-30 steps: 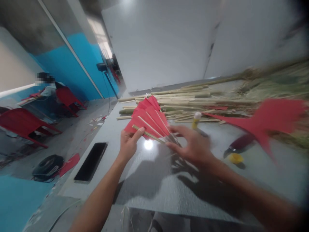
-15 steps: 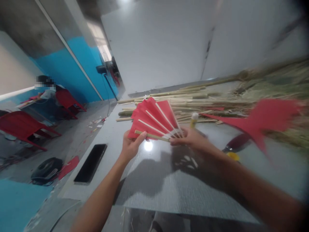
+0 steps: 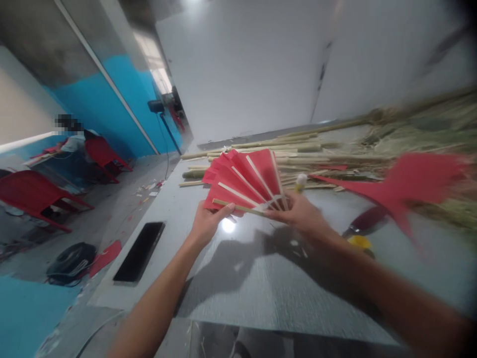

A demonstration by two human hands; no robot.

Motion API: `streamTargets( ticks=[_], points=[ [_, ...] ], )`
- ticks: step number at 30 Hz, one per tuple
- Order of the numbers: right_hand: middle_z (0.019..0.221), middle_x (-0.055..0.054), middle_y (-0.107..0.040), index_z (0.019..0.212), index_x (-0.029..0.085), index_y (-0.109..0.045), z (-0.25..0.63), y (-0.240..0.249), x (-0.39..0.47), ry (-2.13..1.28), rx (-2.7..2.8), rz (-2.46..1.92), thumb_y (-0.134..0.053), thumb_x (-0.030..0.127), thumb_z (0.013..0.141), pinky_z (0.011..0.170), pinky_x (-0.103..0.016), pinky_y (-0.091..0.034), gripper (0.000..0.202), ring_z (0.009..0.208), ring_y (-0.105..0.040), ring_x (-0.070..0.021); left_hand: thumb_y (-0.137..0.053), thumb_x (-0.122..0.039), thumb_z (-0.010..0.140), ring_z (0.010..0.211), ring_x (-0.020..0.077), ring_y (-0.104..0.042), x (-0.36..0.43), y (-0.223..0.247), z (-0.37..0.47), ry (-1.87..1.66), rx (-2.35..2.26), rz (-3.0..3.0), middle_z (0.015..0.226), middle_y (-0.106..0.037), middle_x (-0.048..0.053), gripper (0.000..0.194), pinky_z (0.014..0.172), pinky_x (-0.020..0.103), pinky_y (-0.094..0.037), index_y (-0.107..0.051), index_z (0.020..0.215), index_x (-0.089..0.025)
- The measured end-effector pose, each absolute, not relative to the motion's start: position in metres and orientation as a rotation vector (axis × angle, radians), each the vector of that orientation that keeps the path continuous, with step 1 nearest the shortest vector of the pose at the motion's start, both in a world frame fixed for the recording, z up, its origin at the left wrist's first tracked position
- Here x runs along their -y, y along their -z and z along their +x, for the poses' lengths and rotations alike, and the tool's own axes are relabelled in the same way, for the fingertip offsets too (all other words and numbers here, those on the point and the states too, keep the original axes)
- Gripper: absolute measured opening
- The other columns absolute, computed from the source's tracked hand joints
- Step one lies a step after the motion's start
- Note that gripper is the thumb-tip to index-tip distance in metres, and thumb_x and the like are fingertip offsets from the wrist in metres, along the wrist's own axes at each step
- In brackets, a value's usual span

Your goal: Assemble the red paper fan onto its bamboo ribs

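Observation:
A red paper fan (image 3: pixel 248 174) with pale bamboo ribs is spread above the grey table (image 3: pixel 238 293). My left hand (image 3: pixel 210 221) pinches its lower left edge, thumb on the end of the outermost rib. The narrow end, where the ribs come together, is held by my right hand (image 3: pixel 298 211). Behind my right hand stands a white-capped glue bottle (image 3: pixel 301 182), partly hidden. A dark-handled tool (image 3: pixel 367 220) and a yellow round thing (image 3: pixel 359 242) lie beside my right forearm.
Bamboo sticks (image 3: pixel 261 155) line the back of the table. Cut red paper (image 3: pixel 402 186) lies at the right, near shavings. A black phone (image 3: pixel 139 252) rests at the left. Beyond are red chairs (image 3: pixel 37 196), a black bag (image 3: pixel 71 263) and a seated person (image 3: pixel 74 141).
Both hands and the fan have shifted slightly to the right. The fan's right side now tilts a little higher, and both hands keep their hold.

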State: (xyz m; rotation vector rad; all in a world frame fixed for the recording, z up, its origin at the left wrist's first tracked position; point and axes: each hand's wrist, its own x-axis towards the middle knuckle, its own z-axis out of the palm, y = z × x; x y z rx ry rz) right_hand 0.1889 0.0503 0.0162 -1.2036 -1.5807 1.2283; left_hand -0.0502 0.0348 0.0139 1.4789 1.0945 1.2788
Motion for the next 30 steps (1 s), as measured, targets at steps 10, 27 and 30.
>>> streamTargets(
  ticks=[10,27,30],
  points=[
    [0.087,-0.006,-0.075,0.101,0.018,-0.07,0.1865,-0.0159,-0.0477,-1.2,1.638,-1.223,-0.081,0.039,0.069,0.071,-0.032,-0.05,0.04,0.081,-0.069,-0.0235,-0.084,-0.031,0.071,0.066,0.021,-0.071,-0.036,-0.0098,-0.046,-1.384,-1.114,1.204,0.077,-0.075,0.007,0.024,0.058,0.03,-0.06,-0.073,0.083,-0.012],
    [0.077,-0.002,-0.071,0.092,0.019,-0.073,0.1809,-0.0237,-0.0418,-1.221,1.596,-1.278,-0.078,0.034,0.071,0.067,-0.029,-0.047,0.026,0.074,-0.064,-0.0192,-0.084,-0.036,0.071,0.063,0.0183,-0.069,-0.0399,-0.0121,-0.0463,-1.403,-1.115,1.055,0.078,-0.076,0.007,0.03,0.058,0.028,-0.058,-0.074,0.084,-0.012],
    [0.078,-0.003,-0.071,0.092,0.019,-0.073,0.1809,-0.0231,-0.0421,-1.207,1.613,-1.281,-0.078,0.034,0.072,0.066,-0.029,-0.046,0.025,0.073,-0.064,-0.0192,-0.084,-0.036,0.072,0.062,0.0172,-0.069,-0.0405,-0.0112,-0.0465,-1.409,-1.105,1.039,0.077,-0.076,0.006,0.029,0.058,0.027,-0.057,-0.073,0.085,-0.012]
  ],
)
